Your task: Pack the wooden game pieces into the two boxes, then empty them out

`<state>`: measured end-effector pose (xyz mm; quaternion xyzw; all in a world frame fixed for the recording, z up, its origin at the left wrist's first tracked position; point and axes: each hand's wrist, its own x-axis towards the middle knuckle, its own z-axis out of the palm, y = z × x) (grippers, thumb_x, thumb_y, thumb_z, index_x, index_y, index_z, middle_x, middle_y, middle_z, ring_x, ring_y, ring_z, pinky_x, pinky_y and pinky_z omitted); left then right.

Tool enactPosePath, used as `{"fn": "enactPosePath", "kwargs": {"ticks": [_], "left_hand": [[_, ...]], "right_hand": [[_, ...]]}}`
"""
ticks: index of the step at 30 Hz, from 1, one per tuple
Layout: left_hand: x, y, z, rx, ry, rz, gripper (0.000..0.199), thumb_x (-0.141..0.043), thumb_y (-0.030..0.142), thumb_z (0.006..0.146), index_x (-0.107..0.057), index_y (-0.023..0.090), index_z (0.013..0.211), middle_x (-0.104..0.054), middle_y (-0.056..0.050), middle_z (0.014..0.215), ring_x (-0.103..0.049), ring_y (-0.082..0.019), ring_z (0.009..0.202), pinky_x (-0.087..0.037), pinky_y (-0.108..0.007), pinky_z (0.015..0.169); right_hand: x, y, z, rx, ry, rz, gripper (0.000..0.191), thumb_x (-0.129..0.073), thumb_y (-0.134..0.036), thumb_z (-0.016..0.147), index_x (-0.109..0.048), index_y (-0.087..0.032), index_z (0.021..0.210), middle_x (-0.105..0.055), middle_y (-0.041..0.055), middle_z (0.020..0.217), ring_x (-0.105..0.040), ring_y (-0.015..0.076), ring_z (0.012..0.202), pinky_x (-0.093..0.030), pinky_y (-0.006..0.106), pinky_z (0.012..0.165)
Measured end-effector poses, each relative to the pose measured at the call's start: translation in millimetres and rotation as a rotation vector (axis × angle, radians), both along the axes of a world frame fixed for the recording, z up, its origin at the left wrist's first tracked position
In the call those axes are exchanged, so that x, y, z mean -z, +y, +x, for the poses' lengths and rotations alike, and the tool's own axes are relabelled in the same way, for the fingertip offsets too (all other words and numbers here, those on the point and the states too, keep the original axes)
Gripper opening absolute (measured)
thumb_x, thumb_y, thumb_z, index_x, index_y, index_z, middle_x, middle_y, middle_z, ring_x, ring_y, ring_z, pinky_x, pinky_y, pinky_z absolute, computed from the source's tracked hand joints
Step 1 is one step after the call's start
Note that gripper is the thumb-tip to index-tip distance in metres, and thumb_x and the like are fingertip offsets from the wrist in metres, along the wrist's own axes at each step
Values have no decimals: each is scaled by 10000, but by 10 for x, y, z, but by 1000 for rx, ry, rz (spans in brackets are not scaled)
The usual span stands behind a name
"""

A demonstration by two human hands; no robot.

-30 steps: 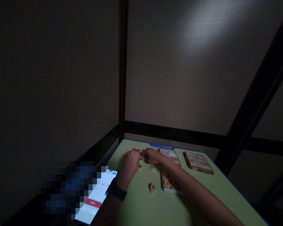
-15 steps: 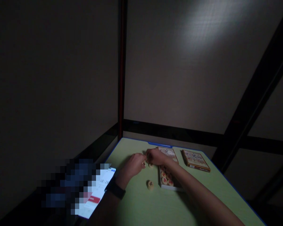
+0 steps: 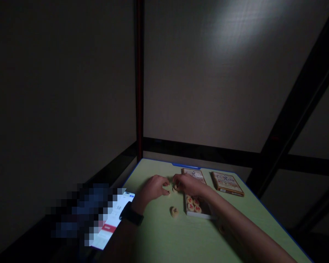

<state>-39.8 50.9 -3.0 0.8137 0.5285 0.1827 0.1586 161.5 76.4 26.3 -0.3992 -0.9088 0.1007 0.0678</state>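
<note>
As right hand (image 3: 186, 183) seemingly pinches disc (image 3: 174, 189), left hand (image 3: 155, 187) curved

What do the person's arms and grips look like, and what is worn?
Neither the left grip nor the right grip wears a glove. A dark wristband, perhaps a watch, circles the left wrist; the right forearm shows no sleeve or band. Shadow hides whether the left forearm is sleeved.

A lit phone (image 3: 117, 215) shows left of the left hand (image 3: 154, 187). A flat box (image 3: 227, 183) lies on the table (image 3: 159, 237), right of the right hand (image 3: 189, 183). Beyond both hands are a wall (image 3: 205, 95) and a dark post (image 3: 139, 73); farther right, a slanted beam (image 3: 296, 91).
</note>
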Motion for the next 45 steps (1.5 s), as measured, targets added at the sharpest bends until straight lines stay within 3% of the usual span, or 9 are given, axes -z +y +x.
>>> {"fn": "enactPosePath", "kwargs": {"ticks": [6,12,16,23,29,35,39,42,45], "left_hand": [[51,-29,-13,-16,77,62,295,-786,268,690,-717,184,964,-709,-60,1027,-628,-225,1021,-461,-290,888],[75,-57,25,-1,57,63,176,-768,243,705,-728,207,873,-690,-40,974,-631,-199,974,-467,-272,861],[15,-19,-47,19,25,47,250,-775,257,692,-738,206,934,-697,-39,992,-637,-200,969,-473,-268,858],[-98,-24,-116,-182,145,148,231,-526,135,857,-741,197,913,-700,-78,950,-632,-195,959,-460,-288,873],[9,-93,173,-31,126,223,214,-529,256,908,-732,201,947,-705,-83,995,-602,-221,1019,-436,-328,950],[43,-204,428,-33,210,185,225,-580,280,882,-716,148,1002,-692,-149,1064,-581,-299,1081,-426,-423,983],[64,-192,437,-59,240,179,233,-598,321,883,-724,147,972,-691,-150,1053,-580,-305,1086,-430,-419,974],[52,-156,366,-65,208,182,284,-626,385,864,-721,141,971,-692,-150,1055,-586,-305,1079,-431,-413,969],[-32,-129,236,-66,105,195,225,-570,304,891,-723,153,956,-707,-117,991,-612,-255,1015,-441,-359,934]], "right_hand": [[78,-16,-15,-52,-28,42,384,-571,-36,706,-703,-172,1040,-743,75,971,-664,193,865,-420,231,708],[169,25,-71,-105,-24,41,377,-575,-29,661,-737,-188,962,-749,51,924,-662,180,812,-433,224,703],[162,6,-77,-116,31,21,408,-576,-24,665,-729,-191,1004,-750,34,887,-657,164,777,-427,211,683],[80,123,-3,-74,41,47,422,-570,-19,691,-738,-192,1037,-761,48,954,-674,181,846,-451,229,755],[116,205,-77,-49,-109,129,276,-535,-41,774,-742,-161,912,-741,98,966,-663,186,869,-426,231,748],[138,189,-93,22,-143,140,166,-587,-130,789,-727,-137,877,-734,138,902,-663,217,823,-410,255,684],[94,202,-70,63,-118,144,131,-610,-166,773,-721,-127,828,-736,144,868,-660,220,800,-409,259,676],[50,199,-37,72,-61,137,225,-575,-107,759,-710,-130,938,-739,98,850,-647,180,752,-403,233,652],[30,187,-3,47,82,74,288,-583,-71,734,-703,-137,988,-734,55,816,-634,151,713,-405,210,637]]}}
